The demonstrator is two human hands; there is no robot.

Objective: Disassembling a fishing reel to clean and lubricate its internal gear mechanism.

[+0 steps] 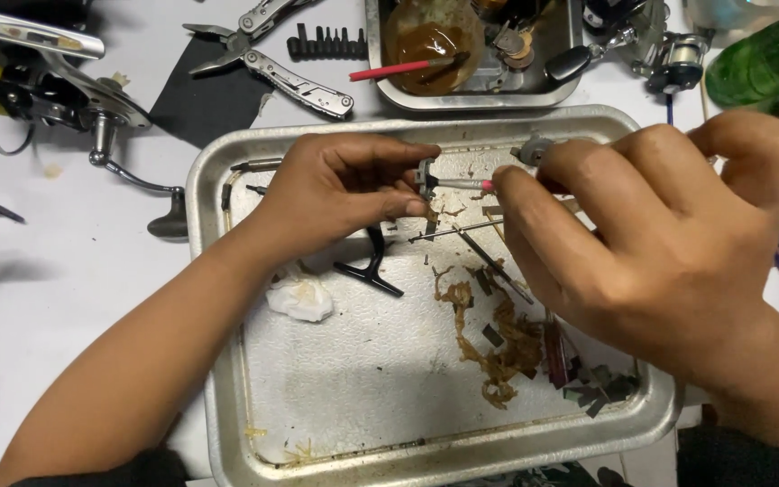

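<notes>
Small metal part [426,176] pinched between thumb and fingertips of left hand [344,185], held just above far half of a steel tray [227,424]. Nearest the viewer: the tray's front rim and a bare, stained stretch of its floor. Further in, a tangle of brown gunk and dark scraps [498,352] on the right, a crumpled white wad [301,298] on the left, a black T-shaped piece [371,266] and a thin rod [462,230] just under the hands. Right hand [669,234] with fingers curled and pressed together around a thin pink-tipped stick [462,184], its tip touching the part. Seemingly mid-cleaning, picking or brushing dirt off the part. Any further stroke likely to need a firm left pinch and small, steady right-hand motion, the part being tiny and easy to drop among the scraps. Room to move: open tray floor near the front, raised rim all round, loose clutter close on the right. Beyond the tray, a second steel tray [373,63] with brown liquid and a red-handled brush [389,70], a folding multitool [272,68], a fishing reel [47,81] far left, a green bottle [759,54] far right.
</notes>
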